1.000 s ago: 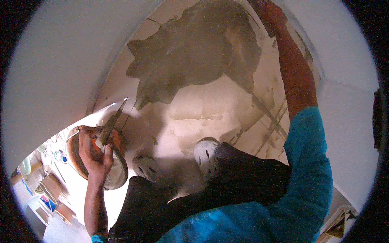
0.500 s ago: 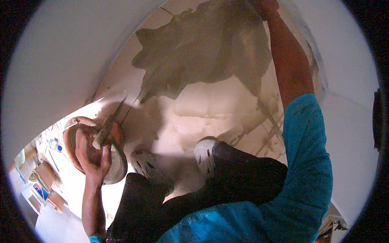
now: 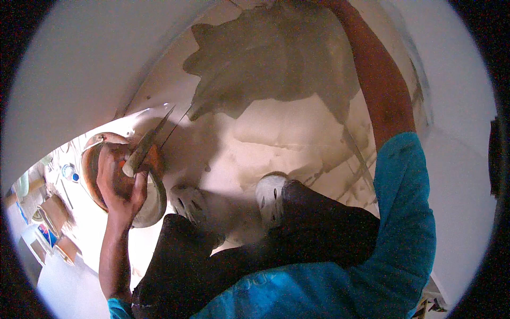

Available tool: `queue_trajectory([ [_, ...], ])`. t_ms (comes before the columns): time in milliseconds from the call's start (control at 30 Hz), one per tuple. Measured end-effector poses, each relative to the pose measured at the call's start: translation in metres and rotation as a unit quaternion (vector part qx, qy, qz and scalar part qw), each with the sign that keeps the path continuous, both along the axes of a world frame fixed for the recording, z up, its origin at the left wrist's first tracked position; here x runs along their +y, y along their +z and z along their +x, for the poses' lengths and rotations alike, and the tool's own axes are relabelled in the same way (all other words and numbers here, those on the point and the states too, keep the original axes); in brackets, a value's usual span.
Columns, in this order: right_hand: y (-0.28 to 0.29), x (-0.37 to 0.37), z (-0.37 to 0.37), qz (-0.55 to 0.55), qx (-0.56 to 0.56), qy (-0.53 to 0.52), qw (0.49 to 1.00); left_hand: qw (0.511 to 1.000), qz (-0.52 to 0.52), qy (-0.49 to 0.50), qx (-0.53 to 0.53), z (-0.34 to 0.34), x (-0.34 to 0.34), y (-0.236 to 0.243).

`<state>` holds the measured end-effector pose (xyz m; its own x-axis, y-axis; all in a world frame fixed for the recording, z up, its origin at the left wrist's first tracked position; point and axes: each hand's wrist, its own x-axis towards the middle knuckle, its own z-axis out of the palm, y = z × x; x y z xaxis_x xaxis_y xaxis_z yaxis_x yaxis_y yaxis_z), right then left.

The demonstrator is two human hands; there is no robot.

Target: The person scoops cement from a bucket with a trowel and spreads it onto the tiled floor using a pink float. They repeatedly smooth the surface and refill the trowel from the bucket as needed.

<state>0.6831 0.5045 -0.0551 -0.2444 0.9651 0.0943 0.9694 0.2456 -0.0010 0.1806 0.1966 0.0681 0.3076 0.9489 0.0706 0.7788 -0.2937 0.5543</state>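
Grey patch (image 3: 276, 58) near the right hand (image 3: 325, 3), now farther left, grip hidden, left hand (image 3: 118, 183) tight round a pointed tool (image 3: 141, 150)

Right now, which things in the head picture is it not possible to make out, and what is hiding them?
Right hand: head view, mostly cut off by the top edge; its grip cannot be told.
Round vessel: head view, its middle hidden by the left hand, which holds a pointed tool; contents unclear.
Clutter at lower left: head view, too small and blurred to identify.
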Motion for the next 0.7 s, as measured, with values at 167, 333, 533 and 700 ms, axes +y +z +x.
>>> queue_trajectory([
  [167,0.017,-0.014,-0.049,-0.054,-0.066,0.027,0.996,0.999,0.017,0.024,0.035,-0.008,-0.009,-0.007],
  [333,0.023,-0.038,-0.088,-0.077,-0.106,0.094,0.987,0.998,0.058,-0.027,0.02,-0.005,-0.005,0.002],
  [533,0.03,-0.059,-0.121,-0.081,-0.109,0.159,0.978,0.999,0.034,-0.025,0.0,-0.009,-0.005,0.001],
  [700,0.025,-0.064,-0.147,-0.101,-0.096,0.206,0.969,0.998,0.06,-0.008,0.007,-0.012,-0.013,0.001],
])
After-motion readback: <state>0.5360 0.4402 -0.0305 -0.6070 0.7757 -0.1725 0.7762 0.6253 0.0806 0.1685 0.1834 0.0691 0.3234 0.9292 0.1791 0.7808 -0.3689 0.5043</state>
